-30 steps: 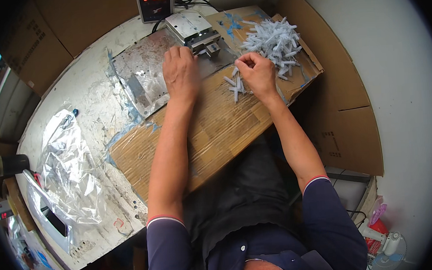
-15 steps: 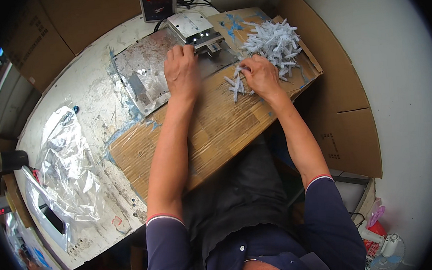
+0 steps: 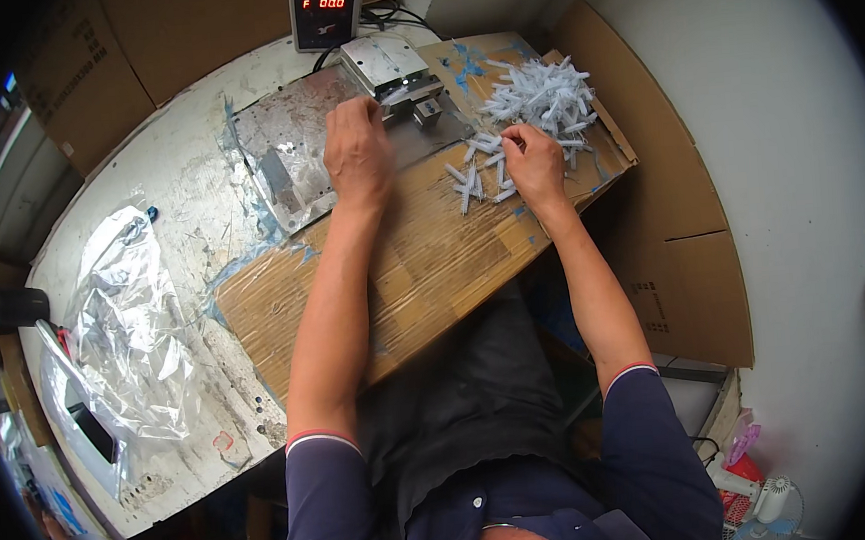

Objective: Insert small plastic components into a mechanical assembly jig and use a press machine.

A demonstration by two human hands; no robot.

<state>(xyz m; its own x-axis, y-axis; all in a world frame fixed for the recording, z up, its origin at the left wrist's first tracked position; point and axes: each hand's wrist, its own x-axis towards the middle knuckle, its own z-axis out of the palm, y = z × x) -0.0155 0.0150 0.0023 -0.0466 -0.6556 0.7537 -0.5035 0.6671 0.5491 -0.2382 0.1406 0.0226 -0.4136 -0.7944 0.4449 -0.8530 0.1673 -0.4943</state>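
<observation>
In the head view, your left hand (image 3: 357, 155) is reaching to the fixture (image 3: 401, 80) at upper centre, fingers curled at its jaw; whether that grip is holding anything, you cannot tell. Your right hand (image 3: 535, 162) is pinching one white piece (image 3: 509, 136) from the loose few (image 3: 476, 172) beside the pile (image 3: 541, 94), upper right. Keep singling out one piece. The bag (image 3: 125, 312) is lying well apart at left; the display (image 3: 324, 7) is standing behind the fixture.

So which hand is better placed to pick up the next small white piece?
Right. The right hand already rests among the loose white pieces beside the pile; the left hand is at the metal fixture.
</observation>
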